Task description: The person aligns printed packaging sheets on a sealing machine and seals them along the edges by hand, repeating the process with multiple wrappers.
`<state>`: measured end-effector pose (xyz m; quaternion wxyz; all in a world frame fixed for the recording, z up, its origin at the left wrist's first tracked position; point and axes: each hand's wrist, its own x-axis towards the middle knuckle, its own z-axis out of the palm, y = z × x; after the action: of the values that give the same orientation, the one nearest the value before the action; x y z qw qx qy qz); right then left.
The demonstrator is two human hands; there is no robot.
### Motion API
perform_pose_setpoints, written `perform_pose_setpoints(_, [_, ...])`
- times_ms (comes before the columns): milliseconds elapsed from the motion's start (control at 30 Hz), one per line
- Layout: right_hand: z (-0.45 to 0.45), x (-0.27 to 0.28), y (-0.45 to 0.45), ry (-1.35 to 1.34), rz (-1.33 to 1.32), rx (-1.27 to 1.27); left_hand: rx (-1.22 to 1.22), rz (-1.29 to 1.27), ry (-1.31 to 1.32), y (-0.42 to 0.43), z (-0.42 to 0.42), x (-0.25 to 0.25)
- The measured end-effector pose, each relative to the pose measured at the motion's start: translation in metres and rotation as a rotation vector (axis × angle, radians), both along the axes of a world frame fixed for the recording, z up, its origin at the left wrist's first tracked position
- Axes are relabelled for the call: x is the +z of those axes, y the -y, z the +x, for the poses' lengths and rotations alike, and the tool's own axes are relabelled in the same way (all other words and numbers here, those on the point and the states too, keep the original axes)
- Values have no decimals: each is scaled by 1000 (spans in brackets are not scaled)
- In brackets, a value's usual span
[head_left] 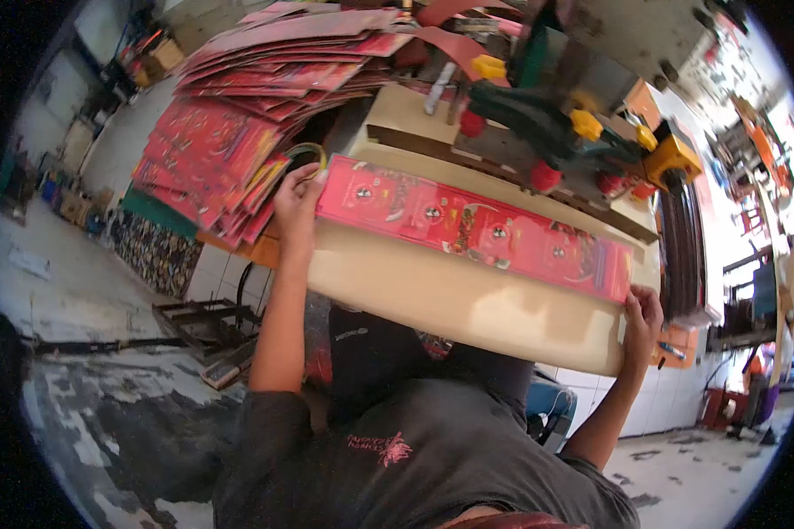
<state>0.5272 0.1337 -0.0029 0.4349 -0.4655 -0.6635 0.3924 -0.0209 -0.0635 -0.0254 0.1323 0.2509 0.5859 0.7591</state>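
A long red printed strip (476, 225) with round emblems and food pictures lies across a cream board (441, 291) in front of me. My left hand (298, 207) has its fingers closed on the strip's left end. At the opposite end, my right hand (644, 319) pinches the strip's lower right corner, by the board's edge. Just behind my left fingers a yellow-green ring (309, 152), perhaps a tape roll, is partly hidden. Along the back of the board runs a raised cardboard-coloured bar (503, 167).
A tall, fanned pile of red printed sheets (212, 150) rises at the left. Dark clamps (525, 110) with yellow knobs and red ends stand behind the strip. Stacked dark boards (684, 256) sit at the right, with a pen (672, 351) near the table's corner.
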Motion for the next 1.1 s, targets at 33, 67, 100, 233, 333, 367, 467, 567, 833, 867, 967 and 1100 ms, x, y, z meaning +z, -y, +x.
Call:
perform_pose_setpoints(33, [4, -2, 0, 4, 4, 23, -50, 20, 74, 1, 4, 6])
perform_pose_setpoints(67, [13, -4, -4, -33, -21, 54, -108, 42, 146, 1, 6, 9])
perform_pose_setpoints(100, [19, -6, -6, -71, -43, 78, -99, 51, 146, 1, 6, 9])
perform_pose_setpoints(233, [11, -7, -8, 109, 320, -196, -197, -15, 118, 4, 7, 11])
perform_pose_setpoints(333, [-13, 10, 0, 139, 420, -212, -228, -43, 65, 6, 10, 11])
perform_pose_setpoints(367, [-32, 23, 10, 161, 457, -238, -218, -19, 75, 6, 13, 14])
perform_pose_setpoints(467, [-100, 58, 37, 172, 444, 72, -220, -15, 46, 6, 17, 15])
perform_pose_setpoints(567, [-170, 81, 59, 438, 520, 493, -242, -75, -44, 5, 16, 12])
perform_pose_setpoints(833, [-342, 93, 72, 496, 829, 866, -278, -229, -133, 13, 22, 21])
perform_pose_setpoints(867, [-361, 89, 65, 494, 896, 819, -277, -210, -140, 13, 22, 20])
perform_pose_setpoints(967, [-397, 82, 52, 513, 988, 758, -273, -189, -167, 13, 23, 21])
perform_pose_setpoints(1100, [-424, 79, 47, 746, 955, 812, -256, -175, -217, 10, 17, 11])
